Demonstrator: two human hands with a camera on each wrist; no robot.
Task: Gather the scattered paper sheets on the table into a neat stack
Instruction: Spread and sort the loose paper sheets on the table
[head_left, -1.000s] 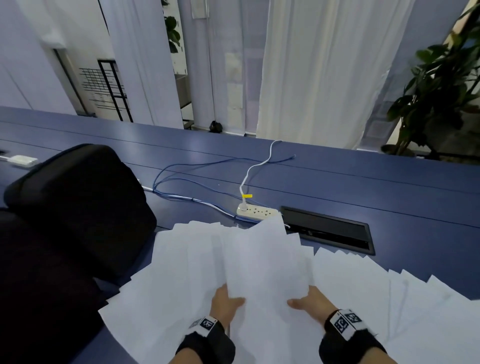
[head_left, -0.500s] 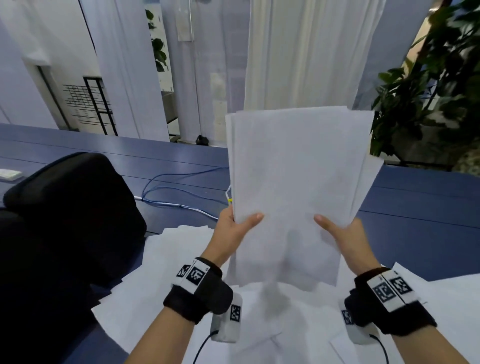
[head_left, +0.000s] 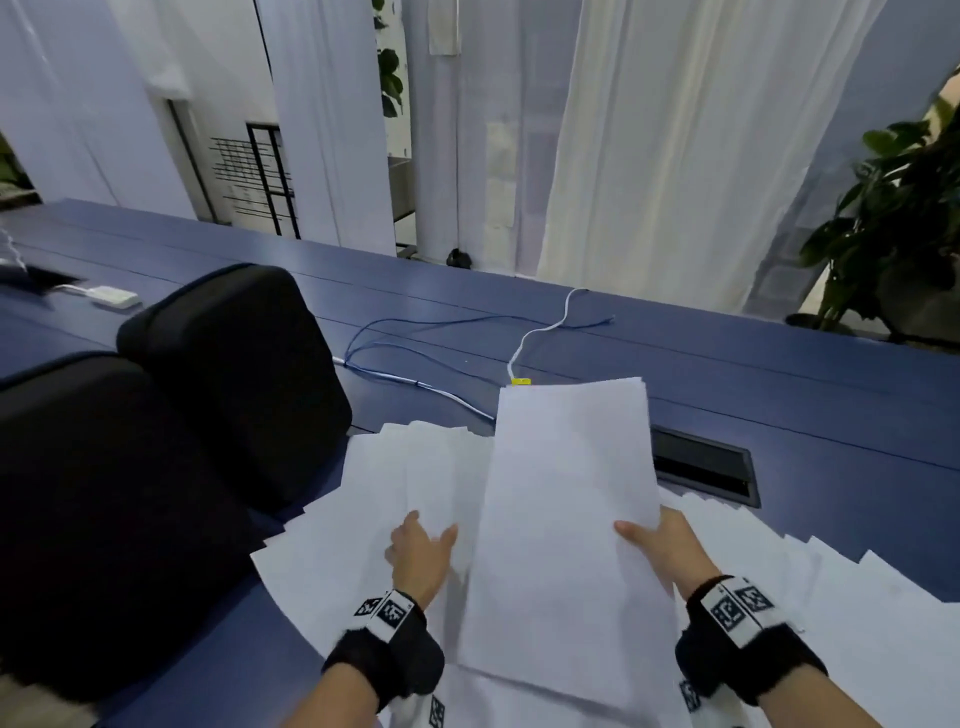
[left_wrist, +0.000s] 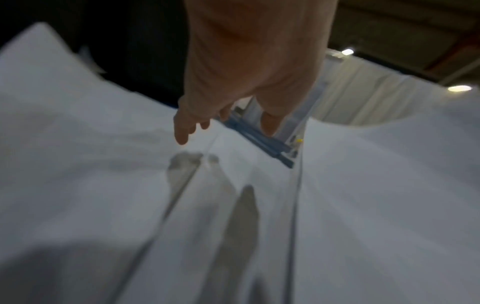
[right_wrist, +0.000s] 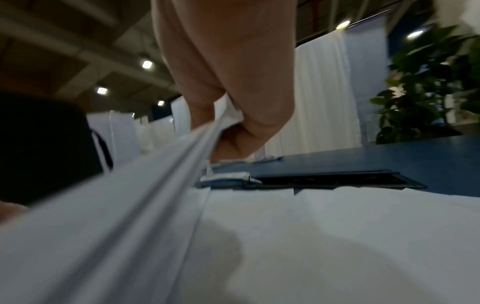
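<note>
Gripping one long edge of a thin, squared stack of white sheets (head_left: 566, 525), the right hand (head_left: 662, 545) pinches it between thumb and curled fingers above loose, matte paper sheets (head_left: 395, 493) fanned over the smooth blue surface (head_left: 779, 395). Over those sheets, the left hand (head_left: 418, 553) hovers with relaxed fingers, empty. White curtains (head_left: 665, 135) hang behind; a black chair back (head_left: 234, 374) stands left.
</note>
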